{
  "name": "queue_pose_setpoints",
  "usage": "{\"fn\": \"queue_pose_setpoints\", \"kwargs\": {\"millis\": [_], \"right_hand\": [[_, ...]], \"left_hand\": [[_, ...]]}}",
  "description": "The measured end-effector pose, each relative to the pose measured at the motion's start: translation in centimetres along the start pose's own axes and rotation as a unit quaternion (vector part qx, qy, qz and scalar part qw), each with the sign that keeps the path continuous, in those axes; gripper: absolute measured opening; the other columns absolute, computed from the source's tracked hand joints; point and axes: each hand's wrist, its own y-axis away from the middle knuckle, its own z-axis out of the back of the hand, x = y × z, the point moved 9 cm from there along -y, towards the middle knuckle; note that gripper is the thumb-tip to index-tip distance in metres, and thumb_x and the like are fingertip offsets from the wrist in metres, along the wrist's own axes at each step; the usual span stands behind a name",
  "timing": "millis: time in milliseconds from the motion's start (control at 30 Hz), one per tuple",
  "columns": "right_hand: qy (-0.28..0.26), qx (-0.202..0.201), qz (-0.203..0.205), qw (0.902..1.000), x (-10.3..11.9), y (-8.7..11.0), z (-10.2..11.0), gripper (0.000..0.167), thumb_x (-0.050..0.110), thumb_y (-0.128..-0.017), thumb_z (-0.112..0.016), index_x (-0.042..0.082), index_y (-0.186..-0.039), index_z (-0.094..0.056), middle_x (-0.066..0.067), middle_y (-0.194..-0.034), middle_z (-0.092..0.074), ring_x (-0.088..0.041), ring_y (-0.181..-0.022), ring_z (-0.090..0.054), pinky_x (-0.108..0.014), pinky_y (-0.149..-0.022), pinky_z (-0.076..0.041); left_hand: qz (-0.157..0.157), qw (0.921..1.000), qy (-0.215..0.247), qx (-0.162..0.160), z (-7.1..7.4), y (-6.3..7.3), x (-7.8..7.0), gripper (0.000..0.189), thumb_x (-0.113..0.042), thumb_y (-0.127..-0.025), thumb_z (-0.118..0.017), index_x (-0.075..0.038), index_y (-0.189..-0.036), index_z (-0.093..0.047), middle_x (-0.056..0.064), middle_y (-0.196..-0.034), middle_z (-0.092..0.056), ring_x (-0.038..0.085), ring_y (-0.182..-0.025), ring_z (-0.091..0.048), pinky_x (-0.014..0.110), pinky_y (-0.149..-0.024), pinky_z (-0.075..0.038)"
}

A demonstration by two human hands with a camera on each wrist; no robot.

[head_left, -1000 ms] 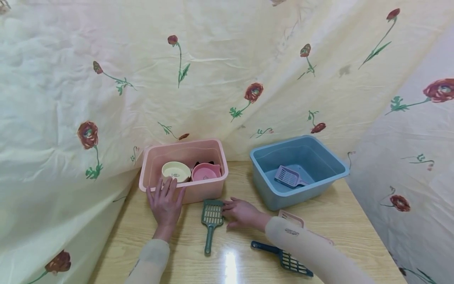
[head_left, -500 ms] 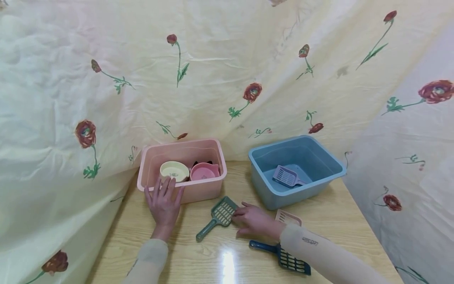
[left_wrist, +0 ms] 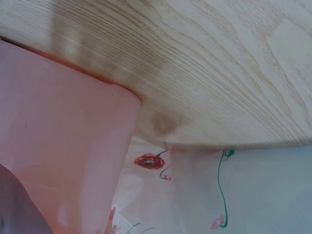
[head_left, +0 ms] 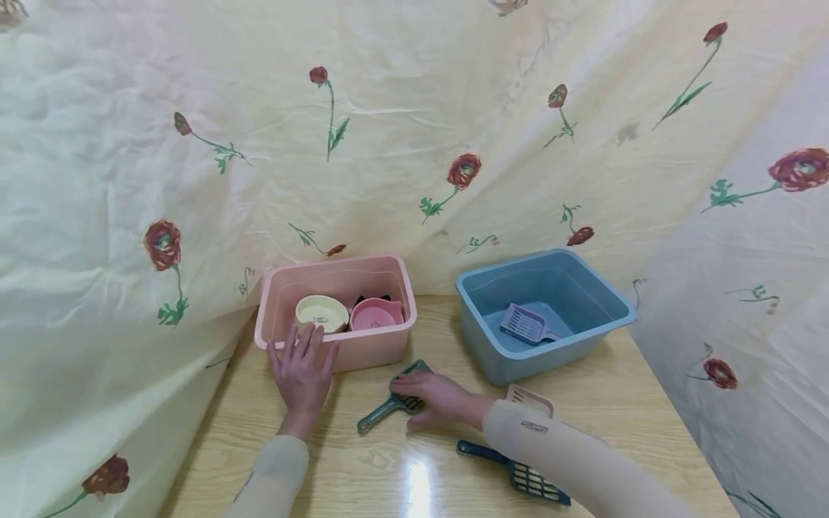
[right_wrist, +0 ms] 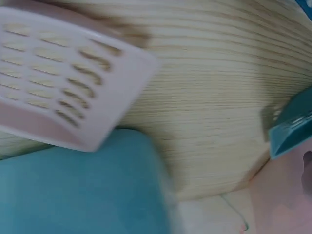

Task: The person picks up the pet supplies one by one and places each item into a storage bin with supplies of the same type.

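Observation:
A green litter scoop lies slantwise on the table, its handle toward the lower left. My right hand lies across the scoop's slotted head, covering part of it, fingers reaching left. In the right wrist view, the edge of the green scoop shows beside the pink bin. My left hand rests on the front rim of the pink bin, fingers extended over the edge. Inside that bin sit a cream bowl and a pink cat-eared bowl.
To the right stands a blue bin holding a lilac litter scoop. A pink litter scoop lies before it, partly under my right forearm. Nearer is a dark blue litter scoop. Floral cloth hangs behind the wooden table.
The green scoop has turned so its head points to the upper right. My right hand drew rightward, then came back left over the scoop head. The left hand has stayed on the pink bin.

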Motion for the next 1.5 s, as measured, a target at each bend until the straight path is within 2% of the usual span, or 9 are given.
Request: {"fn": "queue_pose_setpoints", "kwargs": {"millis": [233,400,567,767,1000,1167,1333,1500], "right_hand": [[-0.045,0.038,-0.004,0.9983,1.5,-3.0,-0.3,0.072,0.032,-0.091,-0.086,0.012,-0.154,-0.058,-0.002,-0.156,-0.059,-0.023,-0.148,-0.053,-0.041,-0.121,-0.043],[-0.066,0.058,-0.003,0.9961,1.9,-4.7,-1.0,0.074,0.032,-0.09,-0.087,0.014,-0.155,-0.057,0.004,-0.153,-0.061,-0.014,-0.14,-0.059,-0.033,-0.117,-0.047],[-0.063,0.092,-0.008,0.9937,1.9,-5.7,-1.8,0.074,0.035,-0.089,-0.088,0.018,-0.154,-0.058,0.007,-0.15,-0.063,-0.007,-0.134,-0.062,-0.029,-0.113,-0.049],[-0.038,0.133,-0.016,0.9902,1.8,-6.0,-1.8,0.068,0.033,-0.091,-0.087,0.021,-0.153,-0.06,0.007,-0.147,-0.066,-0.008,-0.133,-0.063,-0.031,-0.115,-0.047],[-0.033,0.131,-0.016,0.9907,1.1,-5.8,-1.1,0.069,0.03,-0.089,-0.089,0.017,-0.151,-0.062,0.006,-0.145,-0.068,-0.009,-0.133,-0.063,-0.029,-0.115,-0.047],[-0.036,0.131,0.014,0.9907,1.3,-5.5,-0.9,0.066,0.03,-0.09,-0.088,0.016,-0.15,-0.063,0.004,-0.144,-0.068,-0.01,-0.13,-0.065,-0.028,-0.112,-0.049],[0.012,0.134,0.063,0.9889,1.5,-5.2,-1.0,0.063,0.032,-0.091,-0.087,0.018,-0.149,-0.065,0.002,-0.145,-0.068,-0.013,-0.133,-0.064,-0.028,-0.113,-0.048],[0.043,0.152,0.075,0.9845,1.2,-5.2,-1.0,0.064,0.031,-0.091,-0.086,0.02,-0.15,-0.064,0.002,-0.147,-0.066,-0.015,-0.136,-0.062,-0.03,-0.114,-0.048]], "left_hand": [[-0.003,0.9999,-0.011,-0.002,-0.1,-0.1,-0.1,0.046,-0.038,-0.088,-0.079,-0.008,-0.123,-0.077,0.017,-0.126,-0.076,0.044,-0.13,-0.064,0.078,-0.114,-0.031],[-0.005,0.9999,-0.013,-0.002,0.1,-0.1,-0.2,0.046,-0.038,-0.088,-0.079,-0.009,-0.123,-0.078,0.016,-0.126,-0.076,0.044,-0.13,-0.064,0.078,-0.113,-0.031],[-0.004,0.9999,-0.012,0.003,0.1,-0.1,-0.2,0.046,-0.04,-0.09,-0.078,-0.009,-0.124,-0.077,0.016,-0.128,-0.076,0.043,-0.132,-0.063,0.078,-0.115,-0.03],[0.0,0.9999,-0.012,0.009,0.0,-0.1,0.0,0.046,-0.041,-0.091,-0.077,-0.009,-0.125,-0.077,0.015,-0.13,-0.075,0.043,-0.133,-0.062,0.075,-0.119,-0.027],[-0.002,0.9999,-0.016,0.003,0.3,-0.2,0.2,0.046,-0.039,-0.089,-0.078,-0.009,-0.123,-0.077,0.015,-0.128,-0.076,0.043,-0.131,-0.063,0.076,-0.118,-0.028],[0.001,0.9998,-0.017,0.014,0.3,-0.2,0.3,0.045,-0.04,-0.091,-0.076,-0.009,-0.124,-0.077,0.015,-0.13,-0.075,0.044,-0.132,-0.063,0.077,-0.117,-0.029],[0.0,0.9994,-0.024,0.027,-0.2,0.1,0.2,0.045,-0.042,-0.093,-0.072,-0.011,-0.126,-0.077,0.013,-0.132,-0.075,0.043,-0.132,-0.063,0.076,-0.118,-0.028],[-0.002,0.9994,-0.028,0.022,-0.3,0.0,0.1,0.046,-0.043,-0.093,-0.072,-0.012,-0.126,-0.077,0.013,-0.131,-0.075,0.042,-0.132,-0.063,0.074,-0.119,-0.028]]}}
